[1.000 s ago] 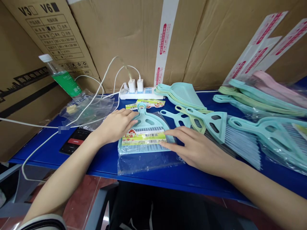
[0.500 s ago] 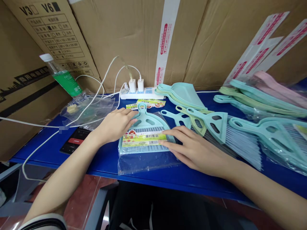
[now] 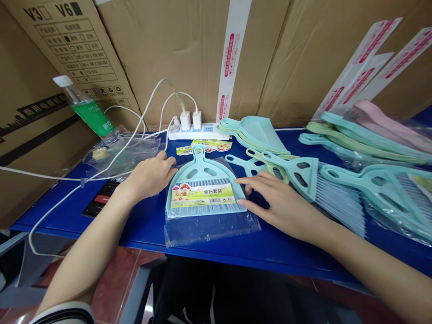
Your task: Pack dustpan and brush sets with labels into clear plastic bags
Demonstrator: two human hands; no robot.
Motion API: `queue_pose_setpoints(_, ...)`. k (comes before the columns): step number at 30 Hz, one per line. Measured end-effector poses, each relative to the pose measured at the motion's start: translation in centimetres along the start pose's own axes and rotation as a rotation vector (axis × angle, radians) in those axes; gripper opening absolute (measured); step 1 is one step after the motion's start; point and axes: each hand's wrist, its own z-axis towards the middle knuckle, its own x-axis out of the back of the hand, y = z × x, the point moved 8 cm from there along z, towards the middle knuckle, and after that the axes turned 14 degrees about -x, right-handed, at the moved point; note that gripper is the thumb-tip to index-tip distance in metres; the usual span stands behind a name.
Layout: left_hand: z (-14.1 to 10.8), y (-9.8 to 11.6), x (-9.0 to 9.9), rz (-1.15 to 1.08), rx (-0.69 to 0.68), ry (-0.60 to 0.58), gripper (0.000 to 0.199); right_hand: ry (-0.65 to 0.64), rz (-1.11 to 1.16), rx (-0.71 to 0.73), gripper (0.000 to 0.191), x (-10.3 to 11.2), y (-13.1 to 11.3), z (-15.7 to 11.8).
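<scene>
A light-blue dustpan (image 3: 203, 168) with a grey-bristled brush (image 3: 197, 210) laid in it sits in a clear plastic bag (image 3: 212, 231), handle pointing away from me. Across the bristles lies a yellow-green printed card (image 3: 202, 195) with mushroom pictures. My left hand (image 3: 150, 176) rests at the dustpan's upper left edge, its fingers loosely bent and not closed round it. On the other side, my right hand (image 3: 275, 202) has its index finger and thumb apart, their tips at the dustpan's right edge. The undersides of both hands are hidden.
Loose brushes (image 3: 305, 177) and stacked dustpans (image 3: 258, 132) lie right of centre. Bagged sets (image 3: 374, 186) are at the far right. A white power strip (image 3: 202, 131), cables, a bottle (image 3: 92, 117) and a phone (image 3: 101, 198) stand or lie behind and left. Cardboard boxes (image 3: 189, 49) line the back.
Both hands have drawn outward: the left has moved left from near the handle, and the right has come off the card to the dustpan's right edge. The whole card now shows.
</scene>
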Motion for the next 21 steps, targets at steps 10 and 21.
queue_pose_setpoints(10,0.5,0.7,-0.9,-0.102,-0.076,-0.005,0.044,-0.078,0.128,-0.076,0.03,0.3,0.0,0.2)
queue_pose_setpoints(21,2.2,1.2,-0.4,-0.319,-0.276,0.364,0.043,-0.247,0.22,-0.143,0.04,-0.6,0.0,0.1)
